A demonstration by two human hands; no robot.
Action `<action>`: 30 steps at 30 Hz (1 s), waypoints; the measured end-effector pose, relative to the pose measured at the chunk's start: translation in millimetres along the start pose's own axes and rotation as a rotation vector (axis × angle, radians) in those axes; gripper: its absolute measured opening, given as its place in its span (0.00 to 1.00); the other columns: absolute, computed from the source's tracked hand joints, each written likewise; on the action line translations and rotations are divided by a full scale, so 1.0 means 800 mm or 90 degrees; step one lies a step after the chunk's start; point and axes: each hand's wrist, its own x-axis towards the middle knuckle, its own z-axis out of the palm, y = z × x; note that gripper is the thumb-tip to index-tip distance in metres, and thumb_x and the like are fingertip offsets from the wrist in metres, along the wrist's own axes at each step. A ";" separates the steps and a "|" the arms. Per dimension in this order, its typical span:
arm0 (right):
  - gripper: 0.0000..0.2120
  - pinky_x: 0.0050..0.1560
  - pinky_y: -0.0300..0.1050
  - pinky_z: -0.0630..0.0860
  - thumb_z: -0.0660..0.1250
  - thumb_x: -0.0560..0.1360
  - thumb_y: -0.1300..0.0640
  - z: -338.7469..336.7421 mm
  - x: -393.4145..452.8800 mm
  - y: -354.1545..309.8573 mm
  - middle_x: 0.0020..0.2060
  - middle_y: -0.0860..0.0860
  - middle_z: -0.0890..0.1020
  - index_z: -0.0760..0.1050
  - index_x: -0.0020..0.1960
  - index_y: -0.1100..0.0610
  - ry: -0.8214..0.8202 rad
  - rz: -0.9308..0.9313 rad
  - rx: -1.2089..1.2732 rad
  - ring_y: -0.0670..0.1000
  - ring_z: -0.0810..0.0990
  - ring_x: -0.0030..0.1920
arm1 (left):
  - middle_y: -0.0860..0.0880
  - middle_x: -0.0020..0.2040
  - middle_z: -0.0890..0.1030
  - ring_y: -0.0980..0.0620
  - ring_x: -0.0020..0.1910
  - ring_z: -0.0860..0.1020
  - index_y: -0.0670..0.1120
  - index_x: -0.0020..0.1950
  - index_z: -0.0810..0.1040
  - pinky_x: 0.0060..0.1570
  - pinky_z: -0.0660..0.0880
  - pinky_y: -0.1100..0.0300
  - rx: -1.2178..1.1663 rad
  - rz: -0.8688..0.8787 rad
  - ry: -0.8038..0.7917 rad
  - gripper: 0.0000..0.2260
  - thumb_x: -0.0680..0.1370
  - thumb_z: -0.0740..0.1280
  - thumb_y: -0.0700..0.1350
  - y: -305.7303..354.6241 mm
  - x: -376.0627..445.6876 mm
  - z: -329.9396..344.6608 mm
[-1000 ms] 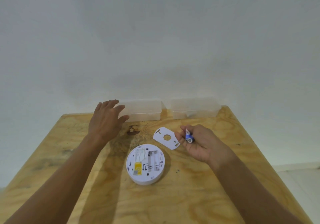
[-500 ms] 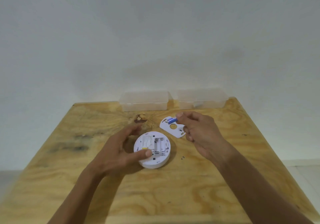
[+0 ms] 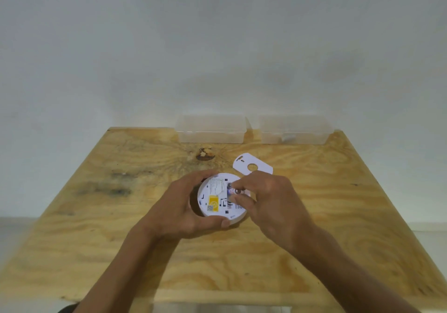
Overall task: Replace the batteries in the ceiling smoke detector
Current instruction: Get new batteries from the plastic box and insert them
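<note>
The round white smoke detector (image 3: 216, 197) lies back side up in the middle of the plywood table (image 3: 338, 215), showing a yellow label and its battery bay. My left hand (image 3: 179, 208) grips its left rim, thumb at the front edge and fingers curled over the far edge. My right hand (image 3: 268, 199) pinches a small blue battery (image 3: 232, 191) between thumb and fingertips, holding it in the battery bay on the detector's right side. The bay is partly hidden by my fingers.
The detector's flat white mounting plate (image 3: 251, 166) lies just behind my right hand. Two clear plastic boxes (image 3: 210, 128) (image 3: 294, 130) stand side by side at the table's far edge against the white wall. A dark knot (image 3: 205, 154) marks the wood.
My left hand came back from the left box and took hold of the detector. My right hand carried the blue battery from above the mounting plate down onto the detector's bay.
</note>
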 end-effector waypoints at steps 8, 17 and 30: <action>0.09 0.42 0.49 0.77 0.76 0.71 0.53 0.001 0.000 0.006 0.41 0.48 0.85 0.86 0.50 0.53 -0.097 -0.003 0.071 0.42 0.79 0.38 | 0.54 0.61 0.81 0.59 0.58 0.81 0.48 0.69 0.75 0.54 0.80 0.59 0.003 0.010 0.015 0.41 0.60 0.81 0.59 -0.014 0.002 0.005; 0.10 0.36 0.47 0.72 0.75 0.69 0.43 -0.002 0.014 0.006 0.35 0.43 0.76 0.86 0.47 0.47 -0.138 0.060 0.058 0.43 0.74 0.37 | 0.52 0.59 0.82 0.56 0.57 0.81 0.47 0.68 0.76 0.55 0.79 0.54 0.004 0.015 0.034 0.40 0.59 0.79 0.61 -0.013 0.001 0.009; 0.10 0.48 0.50 0.77 0.66 0.77 0.43 -0.021 0.017 -0.005 0.38 0.49 0.82 0.85 0.48 0.44 -0.216 0.153 0.056 0.49 0.78 0.41 | 0.55 0.60 0.82 0.60 0.57 0.81 0.50 0.67 0.76 0.55 0.79 0.60 0.027 0.023 0.049 0.38 0.59 0.79 0.60 -0.014 0.001 0.011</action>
